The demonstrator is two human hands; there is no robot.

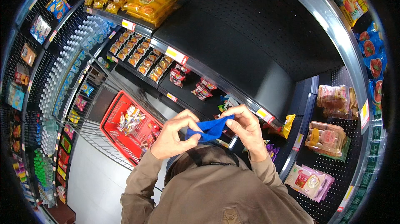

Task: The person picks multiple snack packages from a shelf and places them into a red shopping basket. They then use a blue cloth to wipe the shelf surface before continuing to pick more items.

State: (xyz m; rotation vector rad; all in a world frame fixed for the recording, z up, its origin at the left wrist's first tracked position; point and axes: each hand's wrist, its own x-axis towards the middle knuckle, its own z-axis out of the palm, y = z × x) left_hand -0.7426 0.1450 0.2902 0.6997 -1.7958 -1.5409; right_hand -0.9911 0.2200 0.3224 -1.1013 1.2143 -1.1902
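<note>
A blue cloth (207,129) is stretched between my two hands, in front of my chest. My left hand (176,133) pinches its left end between thumb and fingers. At its other end, my right hand (245,128) grips the upper right corner the same way. The cloth is folded, with a dip along its middle. Below and left of it, a red plastic basket (110,118) sits in a wire shopping cart (104,150). Several wrapped snack packs (131,118) lie inside the basket.
Ahead stands a black store shelf (225,55) with a metal edge, carrying yellow-wrapped cakes (148,3) and, lower, small packaged pastries (143,55). Water bottles (67,58) line the left shelving. On the right are packaged breads (326,138) on a perforated shelf.
</note>
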